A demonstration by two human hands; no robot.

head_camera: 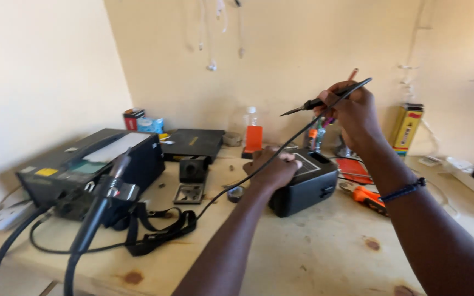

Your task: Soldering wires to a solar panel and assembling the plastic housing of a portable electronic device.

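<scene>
We hold a thin black soldering iron with a pointed metal tip [325, 100] up in the air in our right hand [352, 109]. The fingers are wrapped tight around its handle, and the tip points to the left, well above the table. A long black cord [259, 167] runs down from the iron, past our other hand, to the table.

Our left hand [270, 167] rests on top of a small black box with a square white outline on its lid [308, 183]. The fingers are curled down on the lid. We think they press on the box and do not grip it, but the view is poor there.

The step in hand looks like getting the iron ready while we keep the box from sliding. The next move calls for a slow, careful hand, because the tip may be hot and the cord can snag.

Just beside the box lies an orange-handled tool [366, 197]. A small roll of dark tape [236, 193] sits near our left hand. Farther left, a big black machine with a thick hose and wand [91, 164] stands on the pale wooden table [314, 252]. An orange-labelled clear bottle [253, 131] stands at the back by the wall.
</scene>
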